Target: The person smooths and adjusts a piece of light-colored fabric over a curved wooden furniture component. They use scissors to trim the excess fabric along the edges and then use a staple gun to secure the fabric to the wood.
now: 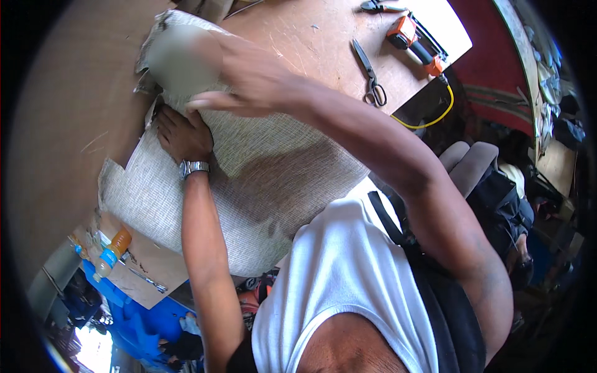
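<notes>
Here the left hand (181, 133) presses flat on the grey woven fabric cushion (249, 168); the right hand (249, 81), fingers together, should smooth it evenly.

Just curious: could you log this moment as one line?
left hand: pressing grey woven fabric cushion | right hand: on its top | steel scissors: on wooden table

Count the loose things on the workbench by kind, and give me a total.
Fabric-covered cushion: 1
Scissors: 1
Pliers: 1
Orange power tool: 1
Bottle: 1
Total: 5
</notes>
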